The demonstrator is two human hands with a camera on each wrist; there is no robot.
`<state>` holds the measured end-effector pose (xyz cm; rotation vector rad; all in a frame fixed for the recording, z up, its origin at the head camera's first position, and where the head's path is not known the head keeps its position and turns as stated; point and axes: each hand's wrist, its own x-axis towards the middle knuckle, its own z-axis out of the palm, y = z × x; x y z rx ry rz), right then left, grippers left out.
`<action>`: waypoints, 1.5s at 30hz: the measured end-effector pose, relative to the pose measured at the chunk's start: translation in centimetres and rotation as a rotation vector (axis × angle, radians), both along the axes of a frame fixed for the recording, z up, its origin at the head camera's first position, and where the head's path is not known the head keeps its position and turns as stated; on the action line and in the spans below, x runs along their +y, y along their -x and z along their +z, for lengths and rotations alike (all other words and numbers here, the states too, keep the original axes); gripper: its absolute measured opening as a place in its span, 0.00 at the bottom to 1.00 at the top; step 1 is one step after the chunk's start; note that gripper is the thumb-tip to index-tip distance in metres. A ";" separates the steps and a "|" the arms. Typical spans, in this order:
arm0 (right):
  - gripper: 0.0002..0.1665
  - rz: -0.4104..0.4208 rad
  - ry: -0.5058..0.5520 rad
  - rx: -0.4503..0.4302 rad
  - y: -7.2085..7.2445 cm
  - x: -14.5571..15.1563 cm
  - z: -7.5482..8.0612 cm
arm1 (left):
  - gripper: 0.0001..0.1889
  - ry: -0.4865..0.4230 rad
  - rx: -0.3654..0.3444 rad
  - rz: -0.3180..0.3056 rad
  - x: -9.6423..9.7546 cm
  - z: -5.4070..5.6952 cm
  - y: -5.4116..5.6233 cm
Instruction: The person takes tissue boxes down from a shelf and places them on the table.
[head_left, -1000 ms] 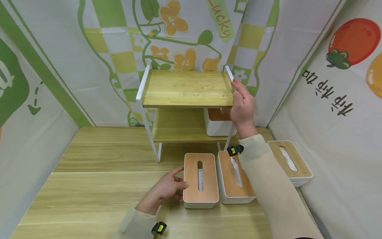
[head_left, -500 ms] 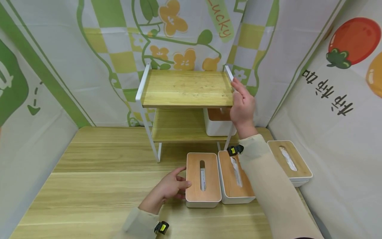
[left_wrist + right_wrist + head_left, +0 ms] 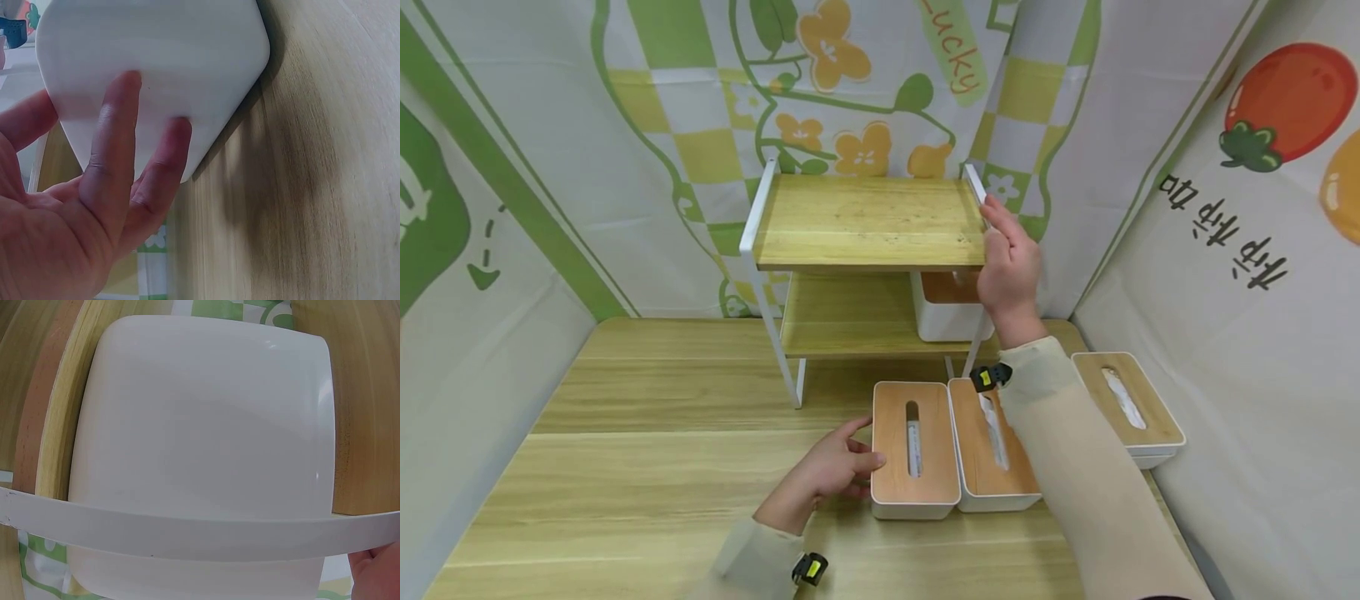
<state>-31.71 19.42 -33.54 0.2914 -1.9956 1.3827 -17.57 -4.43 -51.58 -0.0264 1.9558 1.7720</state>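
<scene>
A white tissue box with a wood-look lid (image 3: 891,479) stands on the table in front of the shelf. My left hand (image 3: 831,467) touches its left wall; in the left wrist view the spread fingertips press on the white side (image 3: 181,56) of the box. Right beside it stands a second tissue box (image 3: 977,450), touching or nearly so, partly covered by my right sleeve. My right hand (image 3: 1011,275) rests against the right side frame of the two-tier wooden shelf (image 3: 865,221), its fingers laid along the white rail. In the right wrist view, most of that hand is out of frame.
On the lower tier, at the right end, sits another tissue box (image 3: 953,321); its white wall (image 3: 206,425) fills the right wrist view behind the white frame bar (image 3: 187,534). One more tissue box (image 3: 1157,425) stands by the right wall. Printed cloth (image 3: 707,167) hangs behind the shelf.
Pushed by my left hand, the left tissue box has slid rightward, closing the gap to the box beside it. My right hand has stayed on the shelf frame.
</scene>
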 end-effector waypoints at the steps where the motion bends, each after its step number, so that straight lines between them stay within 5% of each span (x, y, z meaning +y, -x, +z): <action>1: 0.27 0.001 0.000 0.000 0.0 0.0 0.0 | 0.40 -0.001 0.001 0.000 0.0 0.0 0.0; 35: 0.29 0.012 0.011 -0.030 -0.1 0.1 0.1 | 0.41 -0.008 0.019 -0.012 0.3 0.1 -0.2; 40: 0.29 0.016 0.008 -0.051 -0.1 0.1 0.1 | 0.41 0.065 0.057 -0.032 0.4 0.3 -0.3; 45: 0.28 0.019 0.008 -0.063 -0.1 0.1 0.1 | 0.40 0.281 0.213 -0.077 0.5 0.8 -0.4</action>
